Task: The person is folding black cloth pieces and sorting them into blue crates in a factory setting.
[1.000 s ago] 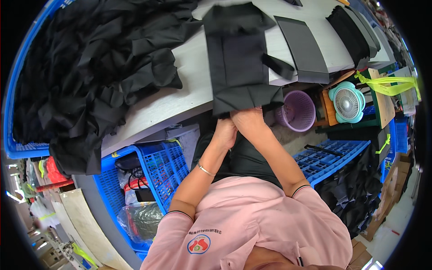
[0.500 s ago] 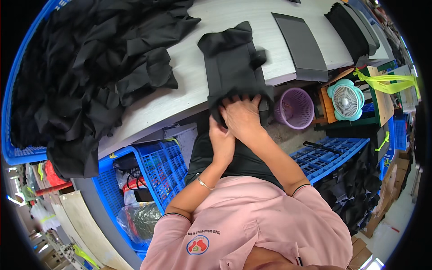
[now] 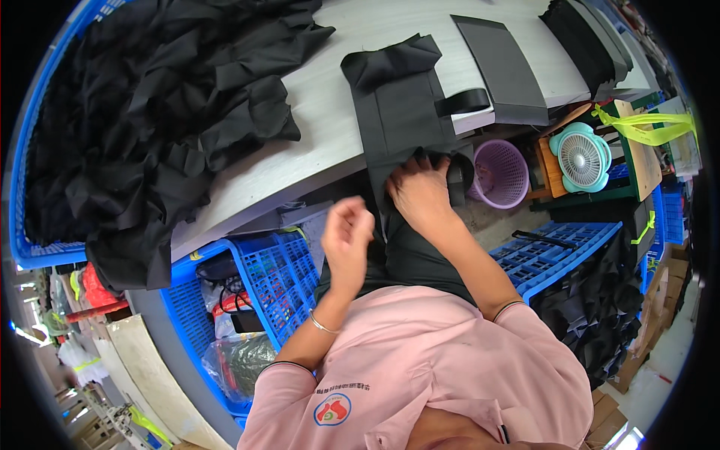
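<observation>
A long black fabric piece (image 3: 397, 105) runs from the table down over its front edge, toward my lap. Its far end is gathered or folded, and a black strap loop (image 3: 463, 102) sticks out from its right side. My right hand (image 3: 422, 193) grips the near end, fingertips bent over a fold and partly hidden by the cloth. Away from the piece, to its left, my left hand (image 3: 348, 244) is raised above my lap. Its fingers are loosely bent and slightly blurred, with nothing visible in them.
A heap of black fabric pieces (image 3: 150, 112) fills a blue crate (image 3: 46, 256) at left. Dark flat panels (image 3: 501, 71) lie on the table (image 3: 319, 97) at right. Around me stand a purple basket (image 3: 501, 174), a teal fan (image 3: 582, 159) and blue crates (image 3: 279, 277).
My left hand has let go of the fabric's near end and drawn back left. The fabric piece has shifted slightly right, and its strap loop now stands out to the side.
</observation>
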Demonstrator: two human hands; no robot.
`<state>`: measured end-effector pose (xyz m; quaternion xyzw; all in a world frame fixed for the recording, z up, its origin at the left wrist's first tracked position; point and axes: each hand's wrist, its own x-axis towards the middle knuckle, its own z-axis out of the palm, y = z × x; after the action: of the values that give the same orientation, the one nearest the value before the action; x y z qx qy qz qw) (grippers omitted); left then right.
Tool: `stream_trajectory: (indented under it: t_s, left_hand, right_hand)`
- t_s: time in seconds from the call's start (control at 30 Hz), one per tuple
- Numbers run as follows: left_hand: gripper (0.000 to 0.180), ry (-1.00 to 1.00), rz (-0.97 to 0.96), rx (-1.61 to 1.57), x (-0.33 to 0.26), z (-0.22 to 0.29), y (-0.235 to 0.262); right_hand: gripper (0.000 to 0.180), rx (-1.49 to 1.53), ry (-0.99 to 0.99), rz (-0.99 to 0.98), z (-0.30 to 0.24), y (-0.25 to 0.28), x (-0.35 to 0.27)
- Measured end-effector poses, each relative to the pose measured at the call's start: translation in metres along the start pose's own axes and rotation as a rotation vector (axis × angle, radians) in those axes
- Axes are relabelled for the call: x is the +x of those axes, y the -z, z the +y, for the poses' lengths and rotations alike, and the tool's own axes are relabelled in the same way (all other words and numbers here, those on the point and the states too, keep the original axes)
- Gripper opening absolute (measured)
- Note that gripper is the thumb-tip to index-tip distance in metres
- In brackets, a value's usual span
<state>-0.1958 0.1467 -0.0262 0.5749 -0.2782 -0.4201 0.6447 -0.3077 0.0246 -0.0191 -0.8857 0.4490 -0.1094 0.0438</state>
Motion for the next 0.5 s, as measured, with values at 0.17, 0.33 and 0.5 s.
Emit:
stream_trajectory:
  t_s: [0.17,0.33,0.5]
  left_hand:
    - [0.046,0.254,-0.100,-0.440,0.049,-0.005,0.007]
    - [0.039,0.276,-0.119,-0.368,0.045,-0.008,0.000]
    - [0.034,0.233,-0.159,-0.379,0.030,-0.008,-0.001]
  right_hand:
    - [0.022,0.199,0.442,0.234,-0.003,-0.025,-0.083]
    - [0.011,1.133,-0.043,-0.319,0.006,0.096,-0.091]
    - [0.017,0.613,-0.095,0.358,0.056,0.094,-0.061]
